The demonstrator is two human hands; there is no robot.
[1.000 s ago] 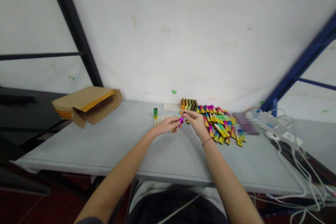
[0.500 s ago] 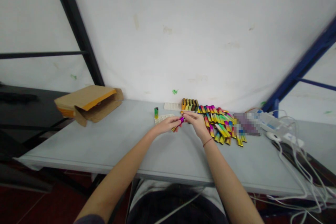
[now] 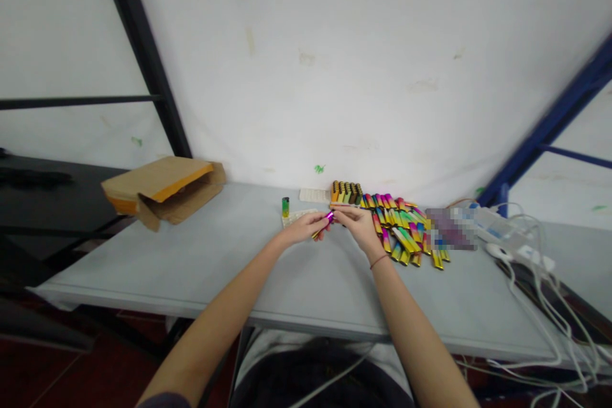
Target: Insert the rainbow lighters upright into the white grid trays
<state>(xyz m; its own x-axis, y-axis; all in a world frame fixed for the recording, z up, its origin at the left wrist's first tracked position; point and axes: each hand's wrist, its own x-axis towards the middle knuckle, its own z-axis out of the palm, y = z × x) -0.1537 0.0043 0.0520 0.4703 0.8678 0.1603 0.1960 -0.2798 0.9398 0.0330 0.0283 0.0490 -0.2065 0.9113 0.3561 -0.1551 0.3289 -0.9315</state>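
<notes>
My left hand (image 3: 302,228) is closed round a small iridescent lighter (image 3: 325,221), purple at its tip. My right hand (image 3: 359,224) pinches the lighter's purple end, its fingers pressed together. Both hands hover just above the grey table (image 3: 201,261), near its back edge. Right of my right hand lies a heap of rainbow-coloured lighters (image 3: 406,229). Behind my hands stands a row of upright lighters (image 3: 347,192). One green lighter (image 3: 285,206) stands alone beside a white tray (image 3: 296,215).
A torn cardboard box (image 3: 160,190) lies at the table's back left. White cables and a power strip (image 3: 507,229) crowd the right end. A blurred patch (image 3: 449,228) sits beside the heap. Black and blue rack posts flank the white wall.
My hands have stayed together on the lighter, with only a slight shift of the fingers. The view has drifted a little.
</notes>
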